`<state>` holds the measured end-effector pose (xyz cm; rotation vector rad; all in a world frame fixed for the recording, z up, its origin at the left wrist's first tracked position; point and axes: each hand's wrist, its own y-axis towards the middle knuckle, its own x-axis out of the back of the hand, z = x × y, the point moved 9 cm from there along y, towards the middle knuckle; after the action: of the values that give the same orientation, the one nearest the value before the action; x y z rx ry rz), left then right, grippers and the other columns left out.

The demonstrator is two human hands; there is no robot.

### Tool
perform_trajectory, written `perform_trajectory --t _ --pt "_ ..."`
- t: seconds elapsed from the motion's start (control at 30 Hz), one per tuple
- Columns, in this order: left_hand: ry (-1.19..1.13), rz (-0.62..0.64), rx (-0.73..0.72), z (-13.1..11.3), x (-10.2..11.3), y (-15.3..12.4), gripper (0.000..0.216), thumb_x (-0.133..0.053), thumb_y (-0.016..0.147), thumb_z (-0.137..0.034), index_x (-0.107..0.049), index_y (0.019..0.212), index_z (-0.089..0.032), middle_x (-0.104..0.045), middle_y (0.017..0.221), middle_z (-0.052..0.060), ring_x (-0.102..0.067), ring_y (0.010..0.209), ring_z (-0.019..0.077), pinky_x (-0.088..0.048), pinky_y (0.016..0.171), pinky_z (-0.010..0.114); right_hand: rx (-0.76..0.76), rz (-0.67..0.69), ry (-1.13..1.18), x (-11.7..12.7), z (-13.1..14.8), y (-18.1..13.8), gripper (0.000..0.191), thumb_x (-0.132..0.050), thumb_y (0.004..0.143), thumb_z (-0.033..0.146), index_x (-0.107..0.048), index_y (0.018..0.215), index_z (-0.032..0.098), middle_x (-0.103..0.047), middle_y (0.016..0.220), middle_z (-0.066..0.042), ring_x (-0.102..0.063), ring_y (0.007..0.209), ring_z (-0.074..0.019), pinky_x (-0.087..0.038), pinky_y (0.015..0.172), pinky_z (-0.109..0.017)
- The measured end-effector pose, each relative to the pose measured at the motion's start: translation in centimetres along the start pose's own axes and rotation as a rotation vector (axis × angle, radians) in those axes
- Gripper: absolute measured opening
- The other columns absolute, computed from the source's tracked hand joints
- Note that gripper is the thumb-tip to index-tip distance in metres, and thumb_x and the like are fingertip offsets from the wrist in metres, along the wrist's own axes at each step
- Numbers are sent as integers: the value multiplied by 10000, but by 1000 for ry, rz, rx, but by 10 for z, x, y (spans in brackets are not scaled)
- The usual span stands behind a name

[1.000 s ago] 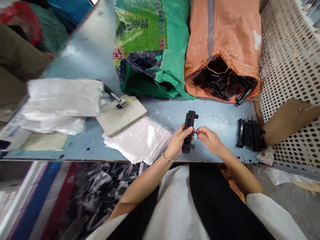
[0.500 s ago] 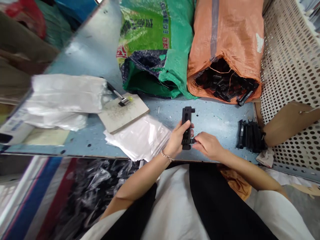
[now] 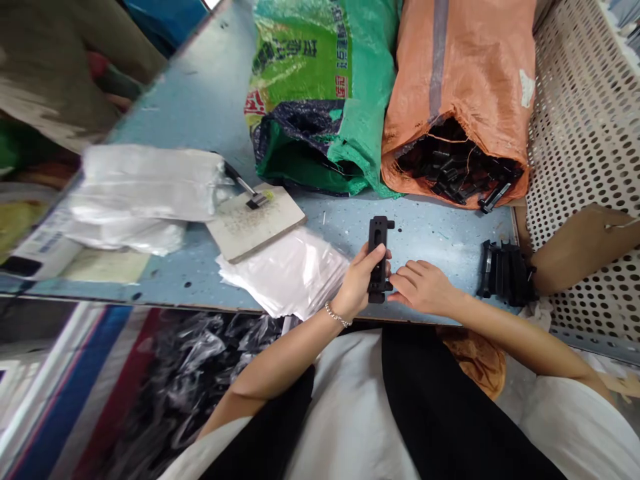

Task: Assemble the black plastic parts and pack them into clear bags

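My left hand (image 3: 357,280) is wrapped round a black slotted bar-shaped part (image 3: 379,250), its thumb lying across the front. The part is upright in view, with a short knob sticking out to the right near its top and another near its bottom. My right hand (image 3: 425,288) is closed at the lower knob, the fingertips pinched against it and partly hiding it. Left of my hands lies a stack of clear plastic bags (image 3: 290,277). A flat grey-beige board (image 3: 255,227) rests on the stack's far edge, with a small black-handled metal tool (image 3: 255,199) on it.
An orange woven sack (image 3: 465,67) full of black parts and a green woven sack (image 3: 370,133) lie open towards me. Several black parts (image 3: 505,273) stand by the perforated white crate (image 3: 585,133) at right. More plastic bags (image 3: 145,183) are at left; another person (image 3: 60,73) is beyond.
The view has shifted slightly, so the bench things appear a little further right. My left hand keeps its hold on the black part; my right fingers have turned slightly at the lower knob.
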<state>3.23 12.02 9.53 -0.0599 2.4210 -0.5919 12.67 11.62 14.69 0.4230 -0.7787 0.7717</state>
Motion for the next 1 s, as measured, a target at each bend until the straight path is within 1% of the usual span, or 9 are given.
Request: perform_trajectory --t 0.1,0.23,0.37,0.53,0.6,0.67,0.77,0.9,1.0 --pt "7 18 14 2 -5 1 485 -826 737 -557 -589 915 -173 -597 778 -17 -527 586 74 -413 488 202 46 27 3 0 2 -1 465 -433 1042 538 -623 769 213 -627 722 -52 -539 692 -183 -438 650 -318" --pt "34 -8 -56 -1 -5 2 440 -781 784 -560 -588 898 -182 -570 677 -31 -515 550 77 -393 478 198 -153 98 258 -10 -12 -7 527 -249 1099 502 -597 833 209 -602 673 3 -531 599 -143 -432 603 -278" --pt "46 16 10 6 -6 11 500 -783 762 -608 -596 936 -178 -578 651 -32 -517 528 86 -408 480 201 -132 40 126 -7 -12 -7 443 -473 1023 583 -618 837 208 -669 774 -40 -576 691 -173 -443 645 -295" --pt "170 -40 -54 27 12 38 722 -815 750 -582 -513 1286 -203 -676 825 10 -675 722 171 -530 659 271 -257 230 205 -9 -57 -2 374 -490 1041 487 -642 811 235 -673 707 21 -623 638 -153 -446 610 -253" --pt "323 -70 -95 44 21 49 747 -769 807 -538 -456 1404 -217 -706 1040 78 -710 953 240 -563 842 367 -499 41 -54 40 -112 0 265 -631 977 454 -647 846 224 -724 845 -33 -683 787 -203 -467 694 -275" --pt "553 -92 -195 57 27 57 647 -675 885 -487 -477 1433 -205 -650 1292 149 -623 1241 303 -487 1062 466 -878 -335 -303 117 -167 -21 241 -630 985 419 -641 968 179 -723 1065 -154 -692 993 -271 -477 805 -320" --pt "897 -74 -394 63 25 59 518 -560 945 -389 -545 1414 -170 -490 1520 200 -403 1470 366 -278 1229 582 -1232 -711 -197 187 -219 -63 371 -635 978 355 -565 1205 70 -606 1311 -315 -615 1210 -333 -453 931 -372" --pt "1066 -82 -550 43 23 50 460 -542 949 -341 -596 1377 -182 -460 1544 199 -369 1476 386 -247 1227 640 -1260 -767 72 197 -239 -84 342 -563 979 366 -595 1079 40 -710 951 -234 -675 941 -263 -479 776 -317" --pt "859 -40 -528 22 11 45 447 -611 933 -431 -631 1334 -233 -555 1456 158 -471 1408 335 -310 1225 560 -1164 -753 262 152 -215 -88 401 -412 1001 494 -601 918 150 -631 650 -64 -567 575 -168 -435 566 -276"
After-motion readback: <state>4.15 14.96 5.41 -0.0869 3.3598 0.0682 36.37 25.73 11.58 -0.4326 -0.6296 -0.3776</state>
